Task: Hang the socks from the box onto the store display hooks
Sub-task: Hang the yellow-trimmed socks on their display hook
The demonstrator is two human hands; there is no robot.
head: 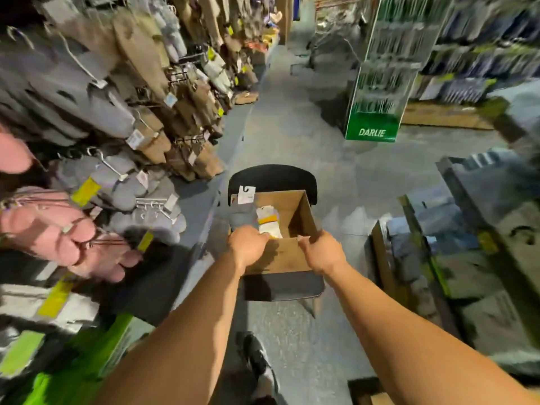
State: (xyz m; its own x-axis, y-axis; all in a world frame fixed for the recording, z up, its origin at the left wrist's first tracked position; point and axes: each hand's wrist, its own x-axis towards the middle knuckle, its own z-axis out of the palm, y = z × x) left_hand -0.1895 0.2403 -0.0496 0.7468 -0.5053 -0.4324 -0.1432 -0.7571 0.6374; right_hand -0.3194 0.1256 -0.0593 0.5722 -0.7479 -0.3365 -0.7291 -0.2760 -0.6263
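An open cardboard box (pixel 295 211) sits on the seat of a black chair (pixel 273 176) in the aisle. Inside it lie grey socks (pixel 242 214) with a white hook tag (pixel 246 194) and a white pair with a yellow band (pixel 267 222). My left hand (pixel 248 245) grips the box's near rim at its left corner. My right hand (pixel 321 252) grips the same rim at the right corner. The display hooks (pixel 152 204) on the left wall carry grey, brown and pink socks.
A green DARLIE stand (pixel 372 131) rises at the right of the aisle. More cardboard boxes with stock (pixel 409 252) line the right side. Pink socks (pixel 55 229) hang close on the left. My shoe (pixel 254 352) shows on the grey floor below.
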